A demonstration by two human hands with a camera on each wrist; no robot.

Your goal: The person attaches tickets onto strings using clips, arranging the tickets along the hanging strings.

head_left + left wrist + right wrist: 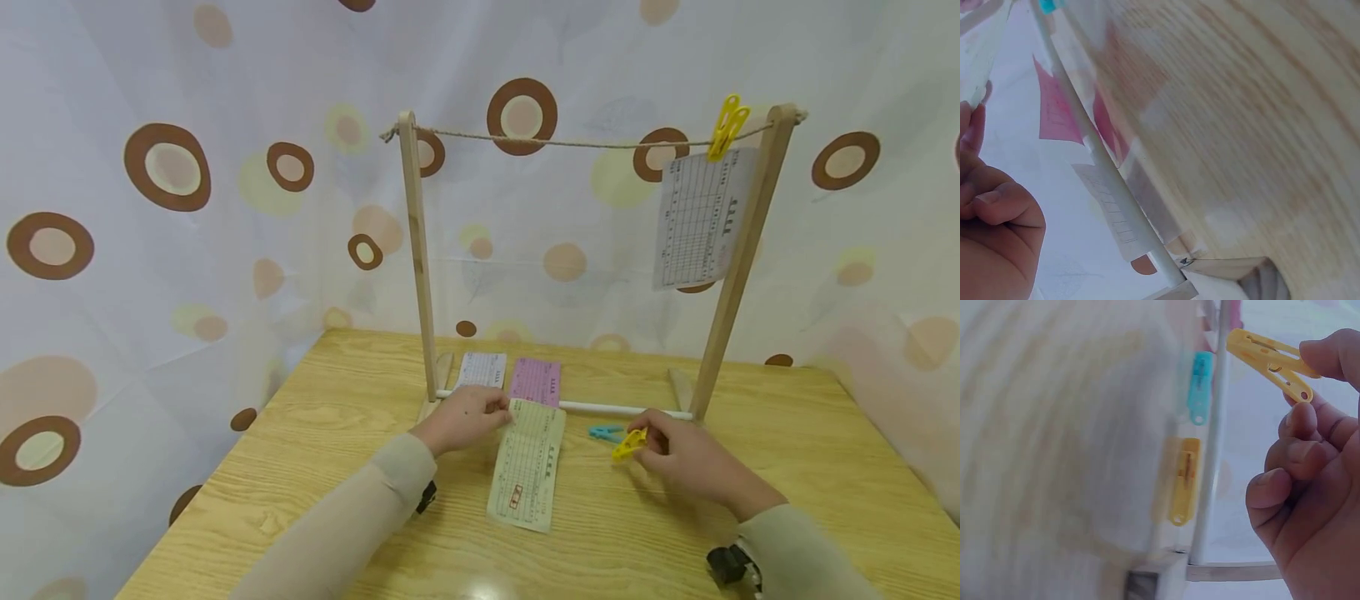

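My left hand (467, 419) pinches the top left corner of a pale yellow printed paper slip (528, 467) between thumb and finger. In the left wrist view only an edge of that slip (984, 56) shows beside the fingertips. My right hand (686, 458) holds a yellow clothespin (628, 445) by its handle ends, thumb on one side, finger on the other. A blue clothespin (604, 432) lies on the table just beyond it. Another yellow clothespin (1185, 482) rests near the blue one in the right wrist view; my right hand hides it from the head view.
A wooden frame (420, 258) carries a string (585, 144) across its top and a white rod (600, 407) low down. A yellow clothespin (724, 133) clips a white slip (705, 221) at the string's right. White (483, 369) and pink (536, 379) slips lie behind the rod.
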